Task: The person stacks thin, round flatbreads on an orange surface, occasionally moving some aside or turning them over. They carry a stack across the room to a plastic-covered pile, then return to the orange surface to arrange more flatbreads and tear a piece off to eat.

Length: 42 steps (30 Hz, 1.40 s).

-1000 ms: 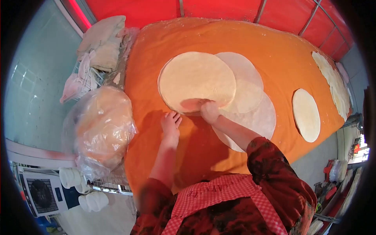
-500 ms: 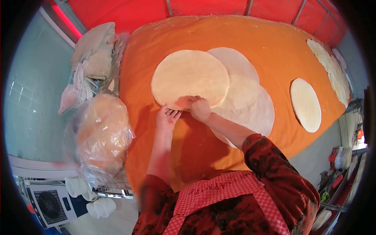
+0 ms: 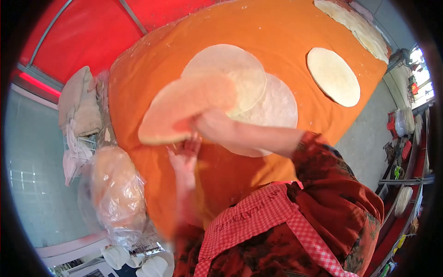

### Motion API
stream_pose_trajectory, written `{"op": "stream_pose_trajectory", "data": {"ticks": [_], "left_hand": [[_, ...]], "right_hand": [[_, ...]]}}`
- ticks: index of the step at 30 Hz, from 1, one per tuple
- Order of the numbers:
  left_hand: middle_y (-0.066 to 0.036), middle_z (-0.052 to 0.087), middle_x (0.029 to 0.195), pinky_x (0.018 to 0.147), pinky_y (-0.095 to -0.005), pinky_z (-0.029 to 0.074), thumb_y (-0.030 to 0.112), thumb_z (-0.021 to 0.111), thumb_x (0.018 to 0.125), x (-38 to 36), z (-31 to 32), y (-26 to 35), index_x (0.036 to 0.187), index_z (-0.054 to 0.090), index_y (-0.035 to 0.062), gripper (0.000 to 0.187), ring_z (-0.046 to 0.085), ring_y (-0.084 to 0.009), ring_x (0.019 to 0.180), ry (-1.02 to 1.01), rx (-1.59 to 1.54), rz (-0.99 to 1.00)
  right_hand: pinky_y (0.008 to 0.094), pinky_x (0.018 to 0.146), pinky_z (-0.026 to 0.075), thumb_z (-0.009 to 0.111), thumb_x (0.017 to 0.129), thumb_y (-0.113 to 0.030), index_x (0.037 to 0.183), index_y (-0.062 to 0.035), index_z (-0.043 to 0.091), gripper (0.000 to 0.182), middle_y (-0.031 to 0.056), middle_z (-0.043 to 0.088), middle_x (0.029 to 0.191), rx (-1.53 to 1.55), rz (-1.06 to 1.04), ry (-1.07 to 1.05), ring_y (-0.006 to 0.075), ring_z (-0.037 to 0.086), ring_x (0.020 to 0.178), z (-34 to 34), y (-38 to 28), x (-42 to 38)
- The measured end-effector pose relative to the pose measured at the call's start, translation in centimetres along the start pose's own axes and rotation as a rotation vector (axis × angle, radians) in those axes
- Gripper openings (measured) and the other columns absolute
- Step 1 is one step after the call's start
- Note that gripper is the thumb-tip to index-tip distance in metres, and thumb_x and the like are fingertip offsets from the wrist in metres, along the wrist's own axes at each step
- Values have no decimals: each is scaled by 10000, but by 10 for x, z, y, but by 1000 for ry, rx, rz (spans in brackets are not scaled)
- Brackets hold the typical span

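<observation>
A round flatbread (image 3: 177,104) is lifted and tilted above the orange cloth, its thick pale edge towards the left. My right hand (image 3: 213,126), slightly blurred, is closed on its near edge. Palm up, my left hand (image 3: 185,154) is just below that edge, its fingers spread and the fingertips close to the bread. Two thin round sheets lie overlapping on the cloth: the far sheet (image 3: 228,57), partly covered by the lifted flatbread, and the near sheet (image 3: 279,104), partly hidden by my right forearm.
The orange cloth (image 3: 152,64) covers the table. Another flatbread (image 3: 333,76) lies to the right, with pale sheets (image 3: 353,25) at the far right edge. On the left are a clear plastic bag (image 3: 120,189) with round breads and a folded beige cloth (image 3: 80,104).
The flatbread that lay flat is now raised and tilted, its top turned into shade. My right hand pulls at its edge; my left hand has come off slightly. The view has turned right.
</observation>
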<state>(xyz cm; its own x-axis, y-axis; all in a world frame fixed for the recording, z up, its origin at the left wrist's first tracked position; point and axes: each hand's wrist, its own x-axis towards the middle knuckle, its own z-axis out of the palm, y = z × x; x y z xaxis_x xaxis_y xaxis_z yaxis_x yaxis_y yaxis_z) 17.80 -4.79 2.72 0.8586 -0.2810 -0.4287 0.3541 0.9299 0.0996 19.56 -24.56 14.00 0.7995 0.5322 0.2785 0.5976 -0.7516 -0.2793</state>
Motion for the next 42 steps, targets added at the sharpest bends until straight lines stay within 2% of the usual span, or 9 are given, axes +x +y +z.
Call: {"op": "stream_pose_trajectory", "data": {"ticks": [2, 4, 6, 15, 17, 20, 30, 33, 42], "left_hand": [[-156, 389, 1339, 1072, -530, 289, 468, 435, 931, -9, -4, -32, 1392, 273, 71, 630, 371, -354, 1257, -285, 307, 160], [-142, 406, 1328, 1061, -511, 304, 463, 438, 931, -21, -9, -48, 1380, 297, 74, 611, 386, -337, 1243, -271, 299, 154], [-128, 423, 1317, 1050, -493, 318, 457, 441, 930, -9, 6, -53, 1367, 321, 77, 592, 401, -319, 1229, -245, 263, 123], [-63, 501, 1265, 1001, -411, 385, 434, 455, 929, 101, 126, -40, 1311, 427, 90, 515, 469, -242, 1167, -626, 377, 164], [-50, 523, 1223, 926, -429, 426, 409, 440, 940, 76, 122, -61, 1253, 466, 104, 438, 493, -204, 1126, 22, 412, 310], [-129, 451, 1281, 965, -446, 390, 262, 520, 914, 97, 46, -64, 1278, 432, 46, 432, 461, -272, 1158, 381, 568, 204], [-135, 516, 1119, 909, -436, 454, 222, 535, 894, 109, 61, -50, 1141, 484, 14, 327, 494, -261, 1047, 332, 738, 145], [-29, 551, 851, 738, -339, 493, 246, 607, 853, 124, 47, -45, 960, 575, 69, 209, 507, -151, 798, 348, 706, 85], [-167, 358, 1360, 1019, -608, 297, 331, 532, 900, 111, 82, -47, 1291, 360, 13, 532, 335, -380, 1288, 144, 614, -103]], "right_hand": [[426, 610, 497, 555, 714, -141, 787, -46, 593, 126, 130, 623, 817, -19, -212, 161, 297, 628, 740, -7, -18, -60], [420, 673, 512, 549, 712, -143, 874, -33, 595, 201, 120, 624, 912, 95, -137, -270, 296, 630, 839, -11, -30, -105], [379, 728, 528, 554, 716, -142, 919, -33, 603, 236, 141, 614, 894, 118, -295, 75, 286, 624, 884, -19, -24, -128], [340, 756, 536, 591, 737, -36, 989, -27, 649, 259, 119, 661, 1002, -195, -59, 504, 255, 645, 927, -113, 48, -57], [354, 721, 527, 556, 733, -62, 917, -31, 634, 203, 111, 659, 935, -196, -35, 447, 247, 645, 877, -83, 84, -52], [356, 684, 521, 542, 714, -93, 836, -50, 622, 152, 95, 650, 884, -213, 78, 314, 249, 639, 846, 22, 152, -68], [334, 655, 526, 561, 676, -116, 761, -77, 605, 104, 71, 636, 805, -346, 289, 51, 239, 642, 779, 82, 137, -46], [329, 648, 526, 561, 693, -116, 779, -79, 615, 109, 70, 634, 807, -333, 296, 95, 229, 640, 793, 85, 135, -44], [372, 734, 499, 593, 711, -165, 971, -47, 598, 286, 95, 612, 990, -208, 290, 190, 259, 587, 976, 72, 112, -44]]}}
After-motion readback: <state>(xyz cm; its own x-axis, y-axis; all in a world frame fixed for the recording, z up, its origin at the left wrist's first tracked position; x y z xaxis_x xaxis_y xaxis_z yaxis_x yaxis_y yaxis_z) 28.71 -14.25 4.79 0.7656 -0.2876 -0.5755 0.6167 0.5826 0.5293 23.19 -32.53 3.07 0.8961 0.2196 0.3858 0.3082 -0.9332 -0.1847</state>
